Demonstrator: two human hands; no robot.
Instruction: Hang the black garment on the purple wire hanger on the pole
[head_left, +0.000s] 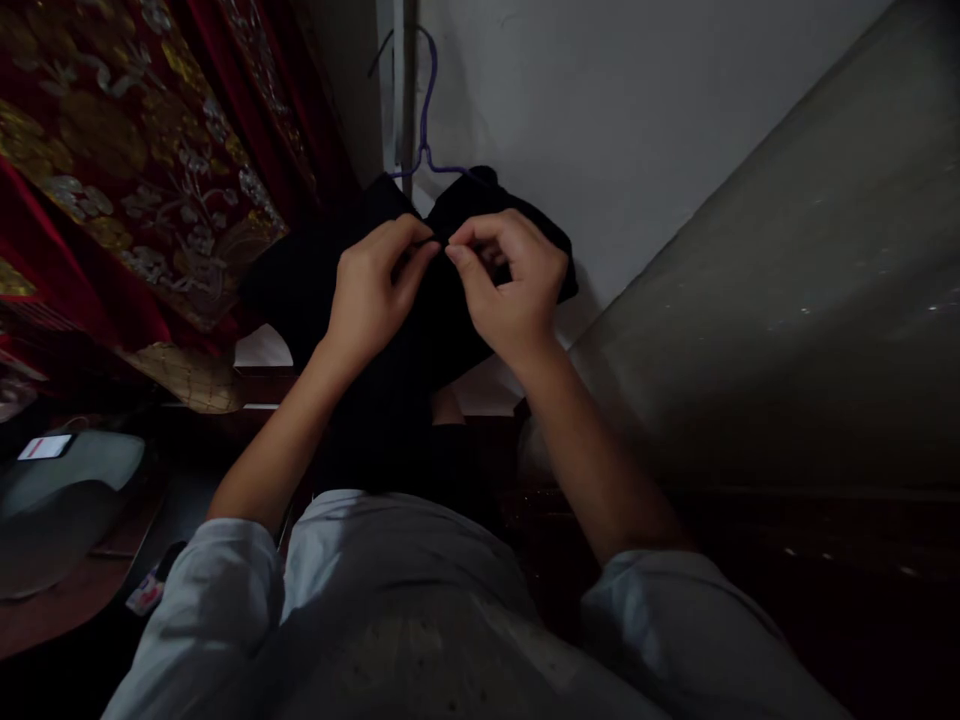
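A black garment [450, 330], which looks like a shirt with a collar, hangs on a purple wire hanger [427, 120] in front of me. My left hand [379, 280] pinches the garment's dark cloth just below the neck opening, thumb against forefinger. Close beside it on the right, my right hand [514, 275] pinches the cloth too, and the two sets of fingertips are almost touching. Any button or small fastening between them is too dark to make out. The lower part of the garment falls between my forearms.
A red curtain [150, 160] with gold and silver embroidery hangs at the left. Behind the hanger runs a metal pole [403, 90] by a pale wall [600, 120]. A large grey covered surface [810, 300] slopes along the right. A phone [45, 447] lies at lower left.
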